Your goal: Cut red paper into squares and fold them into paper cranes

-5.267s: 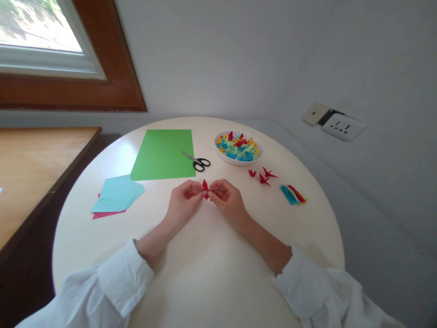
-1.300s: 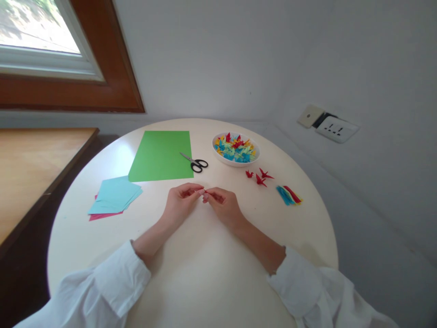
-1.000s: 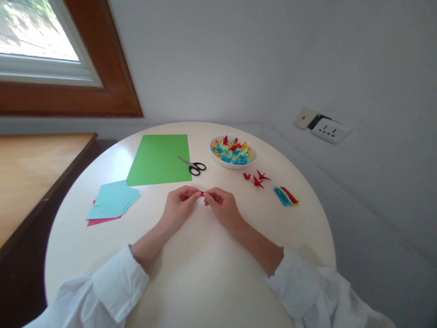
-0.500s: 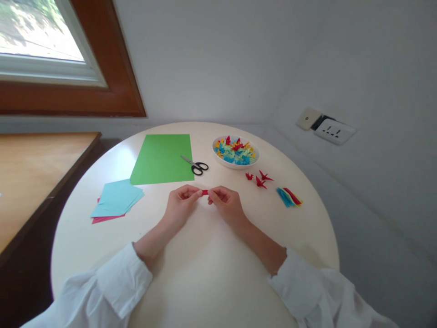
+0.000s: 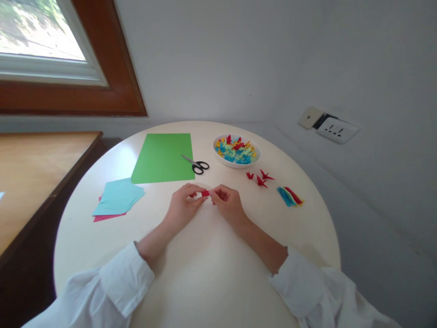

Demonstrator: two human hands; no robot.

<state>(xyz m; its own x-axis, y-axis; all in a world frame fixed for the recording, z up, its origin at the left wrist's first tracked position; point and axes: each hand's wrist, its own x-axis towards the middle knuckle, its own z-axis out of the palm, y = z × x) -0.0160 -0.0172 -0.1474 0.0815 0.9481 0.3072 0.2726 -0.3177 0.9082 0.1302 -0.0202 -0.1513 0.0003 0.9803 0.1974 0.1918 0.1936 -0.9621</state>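
A small folded piece of red paper (image 5: pixel 205 193) is pinched between my two hands above the table. My left hand (image 5: pixel 186 200) grips its left end with thumb and fingertips. At the right end, the thumb and forefinger of my right hand (image 5: pixel 226 200) close on it. My fingers hide part of the paper, so its exact folded shape cannot be made out. Right of my right hand lie several small red paper cranes (image 5: pixel 261 181). Black-handled scissors (image 5: pixel 198 167) rest just beyond my hands, their blades over a green sheet (image 5: pixel 164 157).
A white dish (image 5: pixel 237 165) of colourful paper cranes stands at the back of the round white table (image 5: pixel 211 273). Thin coloured paper strips (image 5: pixel 290 197) lie to the right. Light blue paper squares (image 5: pixel 118 198) sit on pink ones at left. A socket (image 5: pixel 337 130) is on the wall.
My left fingers have shifted on the red paper, the thumb now lower and the forefinger along its upper edge. The paper is slightly tilted; the right hand stays pinched on it.
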